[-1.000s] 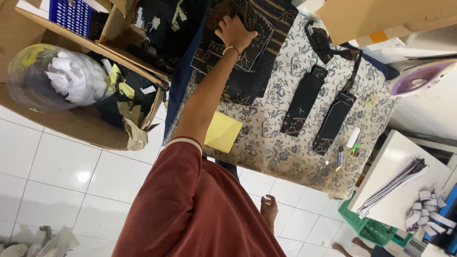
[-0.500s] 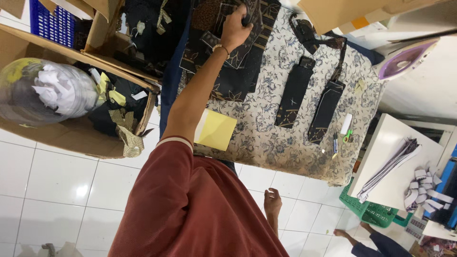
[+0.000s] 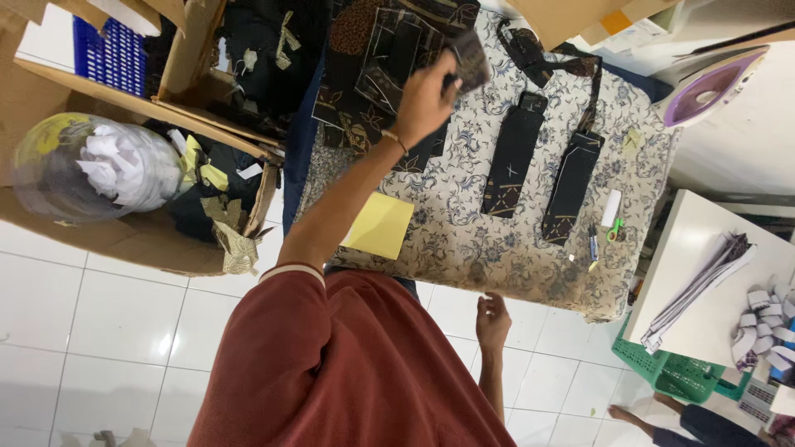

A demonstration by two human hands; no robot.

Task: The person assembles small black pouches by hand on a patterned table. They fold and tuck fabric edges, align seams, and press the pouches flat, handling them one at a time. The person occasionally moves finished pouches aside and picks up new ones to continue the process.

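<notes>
My left hand [image 3: 426, 95] is raised over the flower-patterned table [image 3: 497, 248], shut on a small dark patterned fabric piece [image 3: 470, 60]. Just left of it lies a pile of dark patterned cloth [image 3: 373, 74] with chalk outlines on it. Two long dark fabric strips [image 3: 513, 161] lie side by side to the right of the hand. A yellow paper sheet [image 3: 379, 225] rests at the table's near edge, under my forearm. My right hand [image 3: 493, 319] hangs below the table's near edge, holding nothing, its fingers loosely apart.
A purple and white iron [image 3: 704, 87] stands at the far right of the table. Small scissors [image 3: 613, 233] and a pen lie near the strips. Cardboard boxes [image 3: 124, 240] with scraps and a bag of white pieces stand left. A white table [image 3: 704, 273] with papers and another person's feet [image 3: 633, 414] are at right.
My left hand has come off the dark cloth pile and lifted a small dark fabric piece up and to the right. My right hand still hangs by the table edge.
</notes>
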